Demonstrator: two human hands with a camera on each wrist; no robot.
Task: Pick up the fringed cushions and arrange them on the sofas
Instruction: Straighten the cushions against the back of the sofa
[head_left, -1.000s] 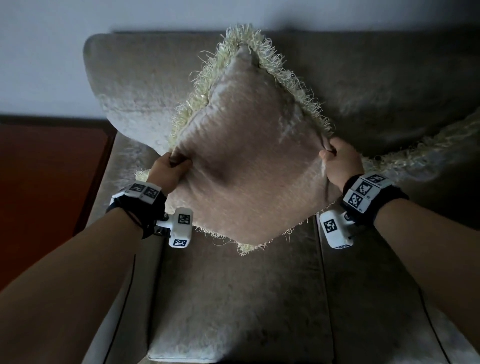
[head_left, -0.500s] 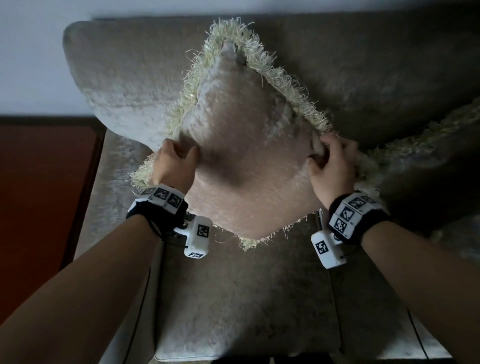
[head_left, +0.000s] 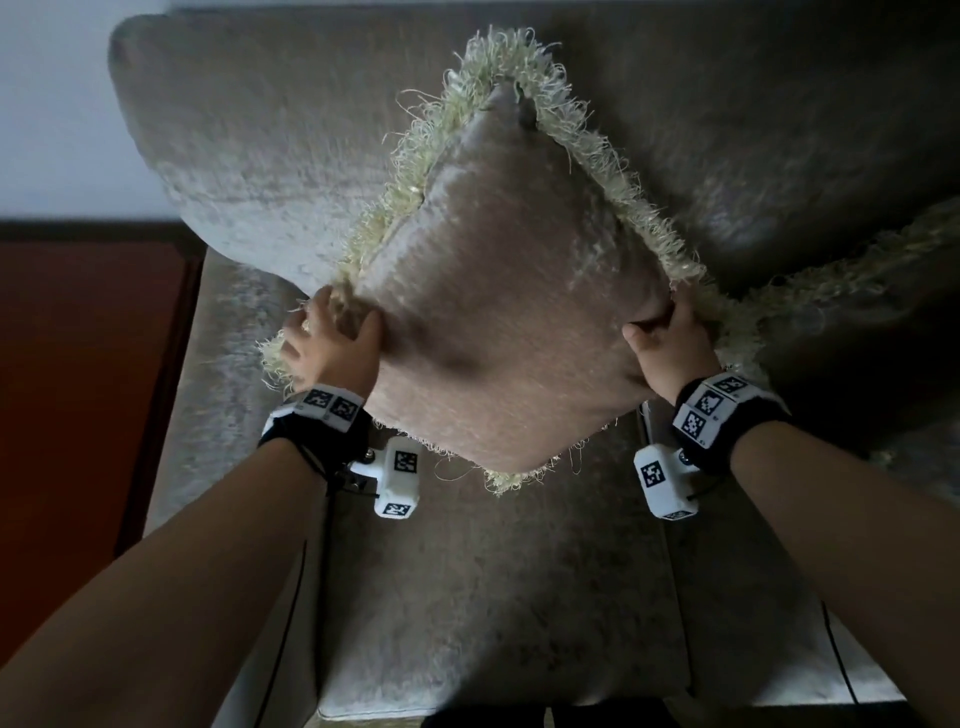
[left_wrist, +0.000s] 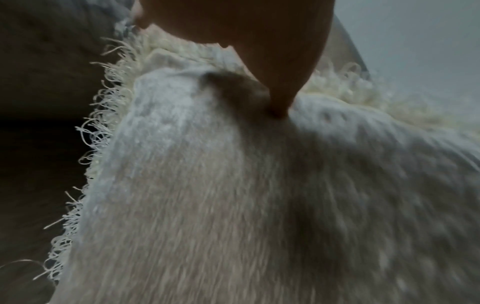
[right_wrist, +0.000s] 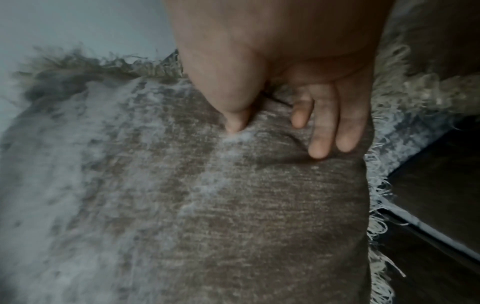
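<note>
A square beige velvet cushion with pale yellow fringe (head_left: 509, 291) is standing on one corner against the backrest of the grey-beige plush sofa (head_left: 270, 156). The left hand (head_left: 332, 348) is pinching its left corner, thumb in front; the right hand (head_left: 670, 343) is gripping the right corner, thumb and fingertips (right_wrist: 322, 131) pressing into the fabric.

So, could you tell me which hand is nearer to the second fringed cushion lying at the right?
Right. The right hand grips the held cushion's right corner beside the second cushion; the left hand holds the far corner.
</note>
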